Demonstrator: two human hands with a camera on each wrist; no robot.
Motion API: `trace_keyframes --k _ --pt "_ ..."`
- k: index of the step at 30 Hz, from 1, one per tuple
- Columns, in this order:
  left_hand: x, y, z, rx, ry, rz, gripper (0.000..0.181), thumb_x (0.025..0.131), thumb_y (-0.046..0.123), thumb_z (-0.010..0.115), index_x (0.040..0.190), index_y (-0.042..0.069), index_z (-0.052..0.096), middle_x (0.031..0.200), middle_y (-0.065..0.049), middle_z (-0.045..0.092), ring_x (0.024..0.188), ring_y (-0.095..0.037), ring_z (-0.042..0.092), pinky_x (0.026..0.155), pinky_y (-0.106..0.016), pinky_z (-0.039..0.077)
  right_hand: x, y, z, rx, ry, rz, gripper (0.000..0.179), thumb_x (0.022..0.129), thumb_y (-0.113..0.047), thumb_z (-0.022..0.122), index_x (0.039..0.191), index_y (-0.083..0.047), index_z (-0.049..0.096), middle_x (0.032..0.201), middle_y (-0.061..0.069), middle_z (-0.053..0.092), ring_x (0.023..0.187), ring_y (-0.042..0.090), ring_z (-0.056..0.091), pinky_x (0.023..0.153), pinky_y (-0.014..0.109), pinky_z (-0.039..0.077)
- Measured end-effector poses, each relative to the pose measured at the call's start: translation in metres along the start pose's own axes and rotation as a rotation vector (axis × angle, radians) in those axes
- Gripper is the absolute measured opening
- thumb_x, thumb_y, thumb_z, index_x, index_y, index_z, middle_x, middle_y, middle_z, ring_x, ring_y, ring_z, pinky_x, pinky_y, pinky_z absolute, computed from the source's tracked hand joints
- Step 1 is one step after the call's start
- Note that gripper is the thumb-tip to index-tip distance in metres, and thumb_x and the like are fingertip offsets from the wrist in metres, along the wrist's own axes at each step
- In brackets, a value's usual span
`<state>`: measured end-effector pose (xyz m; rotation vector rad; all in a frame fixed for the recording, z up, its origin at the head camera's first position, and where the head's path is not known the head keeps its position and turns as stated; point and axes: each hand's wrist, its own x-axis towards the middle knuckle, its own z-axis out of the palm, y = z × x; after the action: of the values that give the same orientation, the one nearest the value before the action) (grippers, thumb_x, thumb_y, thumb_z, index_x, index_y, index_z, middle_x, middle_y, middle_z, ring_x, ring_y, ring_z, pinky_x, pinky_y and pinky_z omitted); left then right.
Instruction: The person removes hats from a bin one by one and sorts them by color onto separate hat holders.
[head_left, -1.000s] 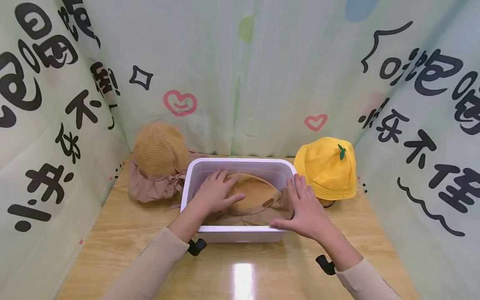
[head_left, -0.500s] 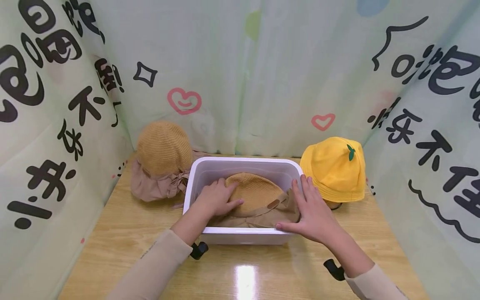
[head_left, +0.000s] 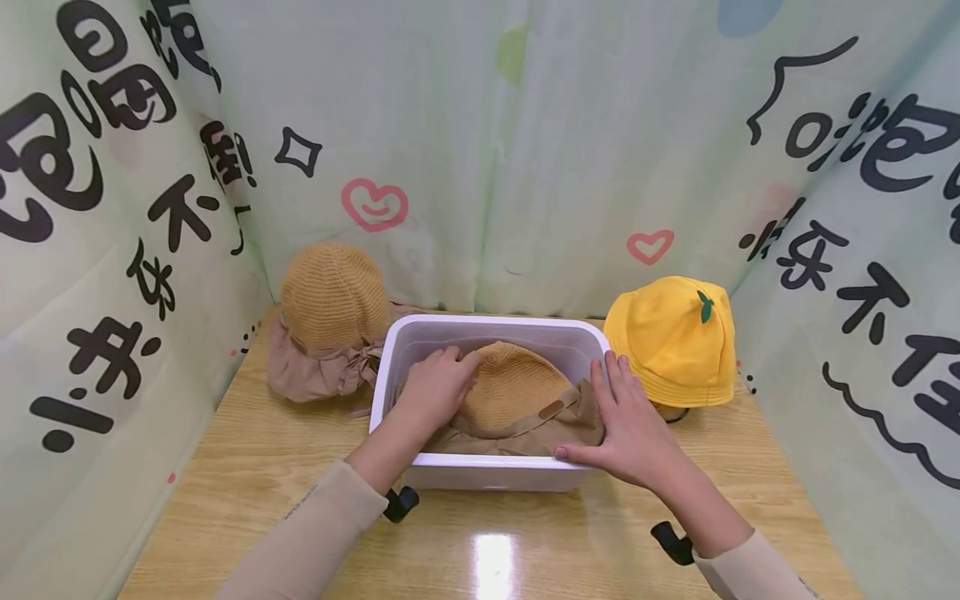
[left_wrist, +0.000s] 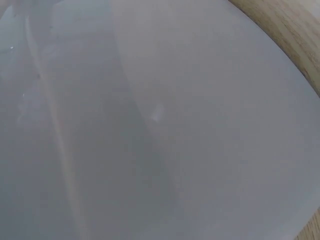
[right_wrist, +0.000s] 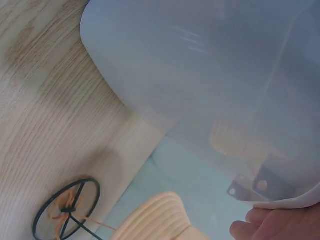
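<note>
A white plastic bin [head_left: 491, 477] stands mid-table, with a tan knitted sun hat [head_left: 517, 387] inside; its brown cloth brim [head_left: 517, 440] lies along the front wall. My left hand [head_left: 435, 387] reaches in over the left part, fingers curled on the left edge of the hat's crown, thumb hidden behind it. My right hand [head_left: 626, 429] rests on the bin's front right corner, fingers straight along the right rim and thumb on the front rim. The bin's wall [left_wrist: 200, 120] fills the left wrist view. In the right wrist view, fingertips [right_wrist: 245, 230] show at the rim.
Left of the bin sits another knitted hat [head_left: 333, 296] with a mauve cloth brim [head_left: 307, 367]. At the right is a yellow bucket hat [head_left: 671, 342] with a green sprout. Beneath it shows a black wire stand [right_wrist: 67, 210]. A printed curtain [head_left: 480, 167] surrounds the wooden table [head_left: 262, 500].
My left hand has gone from spread fingers over the hat to curled fingers at its crown, and the crown's left edge has shifted slightly. My right hand stays on the bin's corner.
</note>
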<state>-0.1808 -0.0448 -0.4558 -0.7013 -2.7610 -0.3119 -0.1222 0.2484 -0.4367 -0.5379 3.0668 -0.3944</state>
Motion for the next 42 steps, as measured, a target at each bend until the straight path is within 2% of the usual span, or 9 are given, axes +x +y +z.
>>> trace_keyframes --k 5,9,12,16,19,25,29,35,42 --pt "0.002 0.0 -0.001 -0.031 0.032 -0.026 0.023 0.094 0.018 0.068 0.115 0.015 0.06 0.095 -0.008 0.067 0.084 -0.031 0.066 0.058 -0.047 0.054 0.0 0.001 0.0 0.002 0.005 -0.001 0.134 0.07 -0.081 0.066 0.158 0.003 0.01 0.165 0.025 0.001 0.152 0.046 0.002 0.12 0.058 0.014" --pt "0.003 0.0 -0.002 -0.037 0.066 -0.046 0.017 0.091 0.012 0.067 0.108 0.01 0.067 0.093 -0.007 0.07 0.082 -0.029 0.068 0.06 -0.047 0.056 0.001 0.001 0.001 0.0 0.007 -0.002 0.135 0.07 -0.081 0.066 0.157 0.005 0.01 0.165 0.025 0.001 0.152 0.045 0.002 0.121 0.057 0.013" --pt "0.002 -0.001 -0.004 -0.062 0.134 -0.032 0.012 0.089 0.008 0.066 0.099 0.009 0.073 0.087 -0.005 0.071 0.078 -0.028 0.068 0.06 -0.046 0.055 0.001 0.001 0.001 0.005 -0.001 0.009 0.136 0.07 -0.082 0.065 0.157 0.006 0.009 0.165 0.025 -0.001 0.152 0.044 0.001 0.121 0.057 0.014" --pt "0.002 -0.004 -0.009 -0.093 0.273 0.02 0.009 0.085 0.007 0.07 0.091 0.011 0.075 0.081 -0.002 0.07 0.073 -0.026 0.069 0.059 -0.044 0.053 0.001 0.001 0.0 0.017 -0.011 0.032 0.138 0.07 -0.083 0.065 0.156 0.007 0.007 0.165 0.024 -0.002 0.152 0.042 -0.001 0.119 0.059 0.017" --pt "0.002 -0.007 -0.016 -0.111 0.34 0.048 0.007 0.083 0.006 0.072 0.088 0.011 0.075 0.078 0.0 0.07 0.07 -0.024 0.067 0.059 -0.041 0.052 0.002 0.0 -0.001 0.028 -0.018 0.041 0.138 0.07 -0.083 0.065 0.157 0.006 0.005 0.165 0.023 -0.003 0.153 0.041 -0.002 0.119 0.06 0.018" --pt "0.003 -0.005 -0.034 -0.153 0.39 0.077 0.009 0.088 0.006 0.07 0.093 0.012 0.074 0.087 0.0 0.071 0.079 -0.021 0.069 0.066 -0.037 0.055 0.002 0.0 0.0 0.034 -0.02 0.05 0.138 0.07 -0.082 0.066 0.157 0.006 0.004 0.165 0.023 -0.003 0.153 0.041 -0.002 0.118 0.06 0.019" --pt "0.003 -0.001 -0.047 -0.171 0.437 0.105 0.01 0.091 0.008 0.068 0.096 0.014 0.074 0.088 0.002 0.069 0.08 -0.019 0.069 0.066 -0.036 0.056 0.001 -0.001 -0.001 0.041 -0.016 0.052 0.135 0.072 -0.078 0.069 0.157 0.006 0.005 0.166 0.023 -0.002 0.153 0.041 -0.001 0.117 0.061 0.021" --pt "0.005 0.004 -0.065 -0.141 0.521 0.133 0.012 0.093 0.008 0.065 0.096 0.014 0.074 0.088 0.003 0.068 0.078 -0.018 0.066 0.065 -0.034 0.056 -0.001 0.001 0.0 0.061 -0.013 0.057 0.135 0.072 -0.077 0.069 0.157 0.005 0.002 0.166 0.021 -0.005 0.153 0.041 -0.002 0.117 0.061 0.021" --pt "0.007 0.003 -0.09 -0.089 0.636 0.143 0.016 0.096 0.006 0.06 0.094 0.014 0.074 0.087 0.003 0.068 0.078 -0.018 0.065 0.05 -0.033 0.054 0.0 -0.001 0.0 0.089 -0.004 0.06 0.138 0.072 -0.076 0.069 0.157 0.003 -0.005 0.165 0.018 -0.01 0.153 0.04 -0.003 0.117 0.062 0.02"
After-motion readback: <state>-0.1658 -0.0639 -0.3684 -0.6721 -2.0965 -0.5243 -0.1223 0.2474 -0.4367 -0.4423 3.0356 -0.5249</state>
